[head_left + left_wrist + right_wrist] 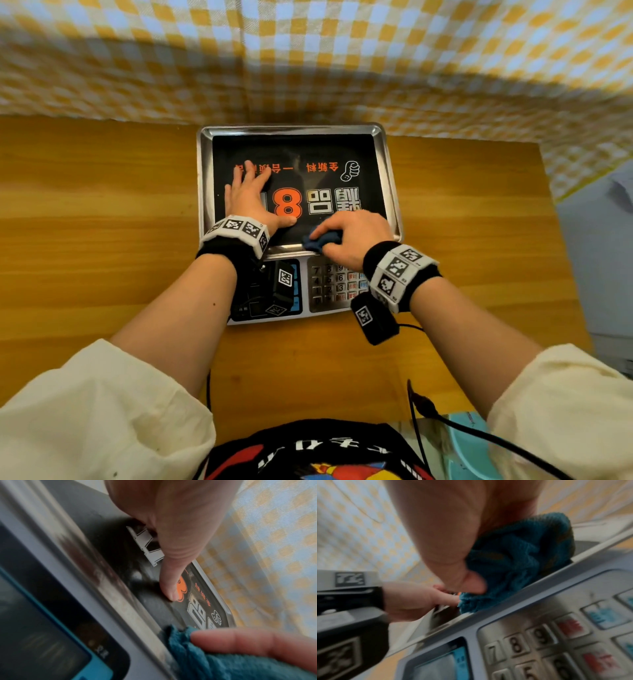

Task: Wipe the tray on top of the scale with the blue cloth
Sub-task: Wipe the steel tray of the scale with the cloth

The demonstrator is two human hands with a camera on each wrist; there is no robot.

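Note:
A steel tray (390,178) with a black printed sheet sits on top of the scale (308,308). My left hand (248,195) lies flat on the tray's left half, fingers straight and thumb stretched right. My right hand (356,236) grips a bunched blue cloth (320,240) against the tray's near edge. The left wrist view shows my left thumb (169,580) pressed on the sheet, with the cloth (205,660) and a right finger near it. In the right wrist view, the right hand (471,582) wraps around the cloth (518,563) just above the tray rim (573,559).
The scale stands on a wooden table (102,222); its keypad (334,284) and display (436,666) face me. A yellow-and-white checked cloth (308,61) hangs behind the table. A grey surface (596,240) lies to the right. Black cables (445,421) trail from my wrists.

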